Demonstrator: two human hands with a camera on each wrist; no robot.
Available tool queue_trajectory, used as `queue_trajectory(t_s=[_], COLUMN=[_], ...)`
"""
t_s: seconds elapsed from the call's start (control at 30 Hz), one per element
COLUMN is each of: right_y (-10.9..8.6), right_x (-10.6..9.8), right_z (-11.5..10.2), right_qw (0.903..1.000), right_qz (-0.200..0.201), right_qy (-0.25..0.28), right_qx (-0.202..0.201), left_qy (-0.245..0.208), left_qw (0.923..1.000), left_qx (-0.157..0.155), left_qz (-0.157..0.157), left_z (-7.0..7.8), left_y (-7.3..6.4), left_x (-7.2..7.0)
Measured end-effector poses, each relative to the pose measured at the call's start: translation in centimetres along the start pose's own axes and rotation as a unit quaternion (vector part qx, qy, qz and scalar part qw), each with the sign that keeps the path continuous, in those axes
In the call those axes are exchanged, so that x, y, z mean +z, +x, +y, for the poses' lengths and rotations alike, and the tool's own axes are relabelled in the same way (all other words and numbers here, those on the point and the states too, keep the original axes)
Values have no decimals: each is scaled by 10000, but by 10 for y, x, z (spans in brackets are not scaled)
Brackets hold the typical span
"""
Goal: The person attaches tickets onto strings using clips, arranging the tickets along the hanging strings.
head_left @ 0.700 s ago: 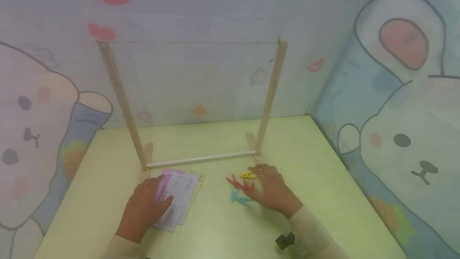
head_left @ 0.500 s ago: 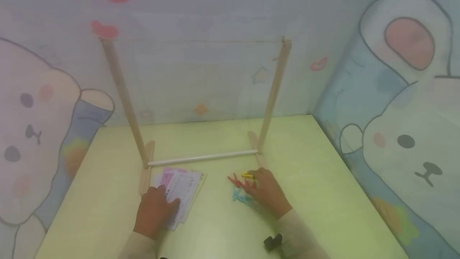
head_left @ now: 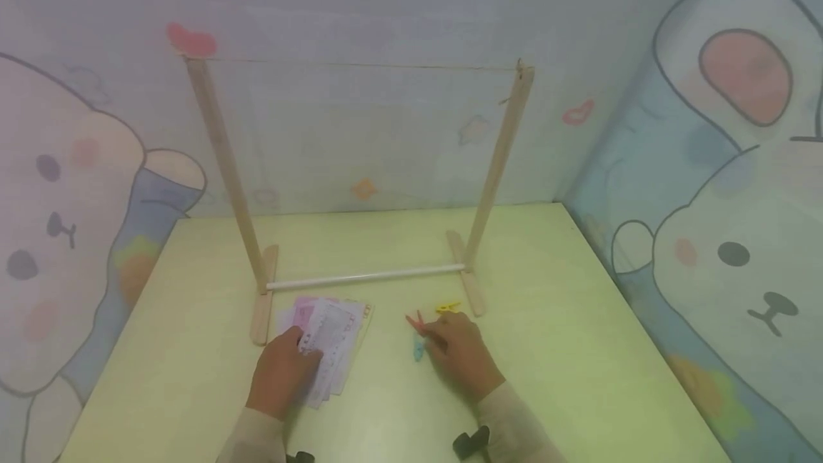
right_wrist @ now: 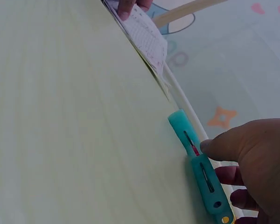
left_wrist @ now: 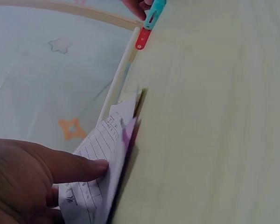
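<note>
R. hand [head_left: 464, 356] has shifted left & twd us vs. 0.7 s ago: it's off the yellow clip [head_left: 444, 309], which now shows whole, & sits over the other clips, hiding most of them. L. hand [head_left: 276, 370] stays at the papers.

L. fingers: closed on the paper sheets [head_left: 336, 334], thumb flat on the printed face, other fingertips partly out of sight at the edge/behind. We read this as a clamp to keep loose sheets from sliding; L. wrist view shows the near edge tilted up off the table [head_left: 379, 424], prob. b/c of that grip. Sheets fan slightly, pink one under white, just in front of the L. foot of the wooden frame [head_left: 219, 138].

R. fingers: half-curled, gap narrow. R. wrist view has the thumb tip at the side of the blue clip [right_wrist: 197, 163], fingers bent next to it; can't tell if it's pinched or only touched. Red clip [head_left: 419, 326] lies just past the fingertips, by the blue.

Layout: papers L., clips R., so we guess each hand has its own supply near. White rod [head_left: 365, 276] spans the feet, presumably as spacer; string [head_left: 360, 65] runs post to post up top, nothing on it.
</note>
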State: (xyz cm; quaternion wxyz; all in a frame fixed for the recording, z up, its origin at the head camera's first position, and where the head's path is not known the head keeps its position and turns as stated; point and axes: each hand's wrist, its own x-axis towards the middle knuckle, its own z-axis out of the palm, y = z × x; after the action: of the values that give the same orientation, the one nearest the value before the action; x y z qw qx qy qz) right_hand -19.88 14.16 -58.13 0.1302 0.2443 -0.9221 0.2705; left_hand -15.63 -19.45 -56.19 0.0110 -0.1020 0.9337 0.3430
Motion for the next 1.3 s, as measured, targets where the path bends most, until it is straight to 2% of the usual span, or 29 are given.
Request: queue_trajectory(t_s=[0.1,0.17,0.27,0.37,0.5,0.6,0.8,0.9,1.07,1.13,1.23,1.3], right_y=[0,1,2,3,5,6,3,3,7,7,4,2], right_x=[2,4,5,1,-3,-4,-2,1,3,1,-7,-13], right_z=[3,5,5,2,-1,-2,-1,3,8,7,3,-2], right_qw=[9995,9987,9980,9942,9910,9923,9974,9982,9903,9863,9865,9854], right_qz=[329,446,193,-104,-52,73,197,420,1252,1413,1255,1031], right_qy=[-36,-79,-261,-764,-1227,-1205,-696,-439,39,267,830,1334], right_qx=[-11,-227,-546,-745,-528,-283,19,-5,-601,-807,-643,-230], left_qy=[-190,-220,-232,-181,-64,-6,33,28,-19,-40,-126,-197], left_qw=[9998,9997,9997,9998,10000,10000,10000,10000,9999,9998,9990,9977], left_qx=[-19,38,93,36,-24,2,-7,27,75,126,272,391], left_qz=[8,35,31,-20,-41,4,16,23,94,163,333,519], left_z=[-5,-10,-15,-15,-13,-14,-15,-15,-15,-16,-17,-18], left_y=[0,0,0,2,2,2,-1,-2,-1,0,2,3], left_x=[0,0,0,-2,-5,-6,-5,-5,-5,-4,-3,-2])
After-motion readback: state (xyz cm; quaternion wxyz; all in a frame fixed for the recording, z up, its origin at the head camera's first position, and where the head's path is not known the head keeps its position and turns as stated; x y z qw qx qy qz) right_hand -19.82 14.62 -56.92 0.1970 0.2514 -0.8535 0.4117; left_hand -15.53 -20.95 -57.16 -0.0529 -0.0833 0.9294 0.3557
